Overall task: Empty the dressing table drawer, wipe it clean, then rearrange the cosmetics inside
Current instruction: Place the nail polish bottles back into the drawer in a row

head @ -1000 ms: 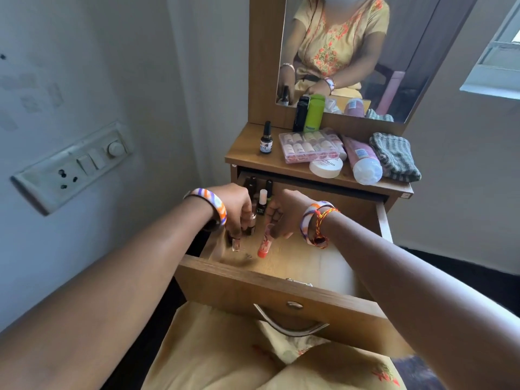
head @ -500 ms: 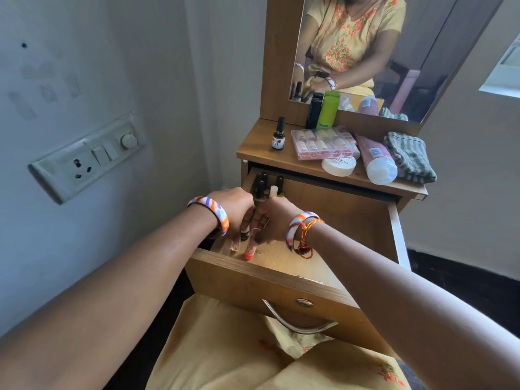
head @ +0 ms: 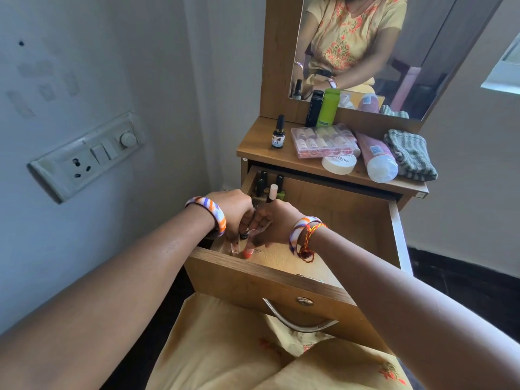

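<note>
The wooden drawer point(head: 267, 280) of the dressing table stands pulled out. Both hands are inside it at the front left corner, close together. My left hand point(head: 233, 209) grips a small clear bottle point(head: 235, 247) with a dark cap, held upright near the drawer floor. My right hand point(head: 277, 223) pinches an orange-tipped tube point(head: 247, 253), its end down by the front wall. Several nail polish bottles point(head: 267, 187) stand in the drawer's back left corner. The rest of the drawer floor shows bare wood.
On the table top stand a dark dropper bottle point(head: 278, 133), a pink clear case point(head: 323, 142), a white jar point(head: 339, 164), a pink tube point(head: 377, 159), a striped cloth point(head: 410, 154) and a green bottle point(head: 327, 108). A wall with a switch plate point(head: 87, 156) is at the left.
Both hands have drawn back together from the drawer's middle to its front left corner, carrying the clear bottle and the orange tube. The view has shifted a little.
</note>
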Tool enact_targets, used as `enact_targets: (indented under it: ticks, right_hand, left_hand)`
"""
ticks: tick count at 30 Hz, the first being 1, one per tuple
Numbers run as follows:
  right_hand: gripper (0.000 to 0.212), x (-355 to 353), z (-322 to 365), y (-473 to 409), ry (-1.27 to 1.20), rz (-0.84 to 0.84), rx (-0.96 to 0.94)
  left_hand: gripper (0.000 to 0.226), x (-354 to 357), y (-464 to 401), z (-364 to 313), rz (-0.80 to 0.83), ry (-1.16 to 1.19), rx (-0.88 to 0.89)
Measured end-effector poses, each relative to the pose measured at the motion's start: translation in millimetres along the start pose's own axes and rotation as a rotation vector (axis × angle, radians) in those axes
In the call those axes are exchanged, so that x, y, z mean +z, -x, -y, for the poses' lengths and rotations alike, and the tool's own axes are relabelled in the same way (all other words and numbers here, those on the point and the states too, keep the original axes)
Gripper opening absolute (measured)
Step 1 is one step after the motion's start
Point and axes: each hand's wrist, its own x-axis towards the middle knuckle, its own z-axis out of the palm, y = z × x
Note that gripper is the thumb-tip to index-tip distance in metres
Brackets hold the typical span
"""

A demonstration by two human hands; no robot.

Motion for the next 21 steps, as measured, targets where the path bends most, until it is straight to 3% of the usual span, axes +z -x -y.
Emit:
enact_targets:
  ticks: [10,16,21]
  right_hand:
    - [0.032,4.7,-2.8,-1.6,0.005,0.109,0.024]
    - [0.043,16.3,-4.6,-1.8,0.006,0.142,0.041]
    - [0.037,24.1,-3.7,-3.8,0.012,0.147,0.055]
  left_hand:
    - [0.015,-3.1,1.9,-1.1,0.027,-0.031,0.042]
    - [0.009,-0.6,0.6,2.8,-0.005,-0.039,0.059]
    - [0.006,2.2,-3.2,4.8,-0.014,-0.039,0.059]
